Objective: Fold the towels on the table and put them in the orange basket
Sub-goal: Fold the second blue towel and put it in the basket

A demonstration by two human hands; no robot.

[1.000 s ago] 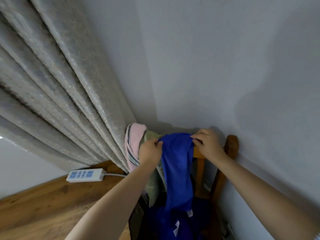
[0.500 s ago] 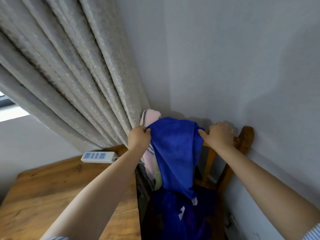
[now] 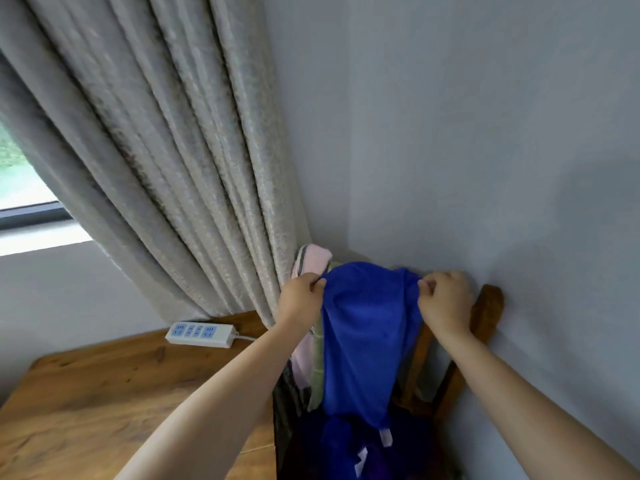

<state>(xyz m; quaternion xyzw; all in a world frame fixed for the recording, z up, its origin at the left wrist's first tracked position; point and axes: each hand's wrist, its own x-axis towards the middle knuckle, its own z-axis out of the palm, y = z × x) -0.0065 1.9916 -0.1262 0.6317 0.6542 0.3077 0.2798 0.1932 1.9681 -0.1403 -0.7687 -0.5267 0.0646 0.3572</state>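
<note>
A bright blue soft cloth towel (image 3: 363, 334) hung over the top rail of a brown wooden chair (image 3: 486, 310) that stood against the pale grey wall (image 3: 467, 133). My left hand (image 3: 299, 299) pinched its upper left edge with curled fingers, and my right hand (image 3: 445, 299) pinched its upper right edge the same way. Just behind the blue one, a pink striped towel (image 3: 311, 259) and a pale green towel (image 3: 318, 358) draped over the same rail. To the left, a white power strip with blue sockets (image 3: 200, 333) lay on a brown wooden table (image 3: 104, 393), beneath a grey patterned curtain (image 3: 156, 150).
</note>
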